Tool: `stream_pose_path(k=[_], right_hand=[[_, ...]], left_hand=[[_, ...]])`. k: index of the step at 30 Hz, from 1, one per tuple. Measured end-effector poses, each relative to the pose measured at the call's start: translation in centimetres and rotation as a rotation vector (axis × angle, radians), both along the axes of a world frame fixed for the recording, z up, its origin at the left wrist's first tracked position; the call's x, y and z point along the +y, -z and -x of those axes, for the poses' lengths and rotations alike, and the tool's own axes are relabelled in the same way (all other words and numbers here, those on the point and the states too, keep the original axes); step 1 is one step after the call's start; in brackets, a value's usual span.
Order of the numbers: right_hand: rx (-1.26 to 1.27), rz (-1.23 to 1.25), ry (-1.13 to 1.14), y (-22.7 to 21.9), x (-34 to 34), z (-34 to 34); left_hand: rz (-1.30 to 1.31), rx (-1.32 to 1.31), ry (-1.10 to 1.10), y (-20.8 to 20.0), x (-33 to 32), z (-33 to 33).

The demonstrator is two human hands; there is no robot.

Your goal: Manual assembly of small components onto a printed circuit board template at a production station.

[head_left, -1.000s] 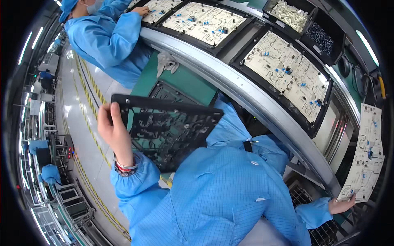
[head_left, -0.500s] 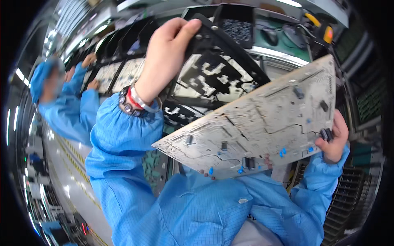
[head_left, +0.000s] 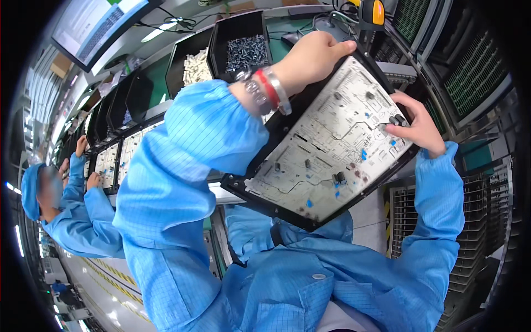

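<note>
A pale circuit board (head_left: pixel 326 146) with blue, dark and brown components rests inside a black carrier frame (head_left: pixel 271 212), whose rim shows round it. The two are tilted in front of my body. My left hand (head_left: pixel 315 62) is closed over the frame's far edge, thumb pointing right; its arm crosses in front of the frame's left side. My right hand (head_left: pixel 420 124) pinches the right edge, thumb over the board beside dark cylindrical capacitors and fingers at the frame's side. Its fingertips are partly hidden.
Black bins hold white parts (head_left: pixel 196 67) and dark small parts (head_left: pixel 246 52) beyond my left arm. A monitor (head_left: pixel 99 27) stands far left, a yellow-black scanner (head_left: pixel 373 14) far right. Wire racks (head_left: pixel 464 221) flank my right arm. A co-worker (head_left: pixel 72 205) works along the line at left.
The board, earlier held apart from the frame by my right hand, now lies within it. My left hand and the frame have moved right in view, and the view has shifted.
</note>
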State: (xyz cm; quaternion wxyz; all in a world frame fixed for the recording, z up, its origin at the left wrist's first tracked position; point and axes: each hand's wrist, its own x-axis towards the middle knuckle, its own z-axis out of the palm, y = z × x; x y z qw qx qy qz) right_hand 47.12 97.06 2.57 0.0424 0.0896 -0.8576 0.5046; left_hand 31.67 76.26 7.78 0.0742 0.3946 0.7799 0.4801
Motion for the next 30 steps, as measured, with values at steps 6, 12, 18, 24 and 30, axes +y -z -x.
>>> stream_pose_path(k=[6, 12, 18, 24, 30], right_hand=[[-0.016, 0.103, 0.214, 4.7, 3.1, -1.7], [-0.086, 0.283, 0.543, 9.0, 11.6, -7.2], [-0.064, 0.362, 0.592, 10.7, 15.3, -6.4], [-0.216, 0.493, 0.65, 12.0, 16.6, -3.7], [-0.275, 0.512, 0.652, 13.0, 14.8, -2.4]], left_hand=[[0.269, -0.05, 0.098, -1.6, -4.5, 2.4], [-0.014, -0.645, -0.029, 9.3, -14.1, 0.0], [-0.021, -0.828, 0.082, 9.5, -6.3, -6.1], [-0.199, -1.159, 0.136, 12.9, -3.1, -2.7], [-0.183, -1.096, 0.135, 14.9, -3.3, -1.5]])
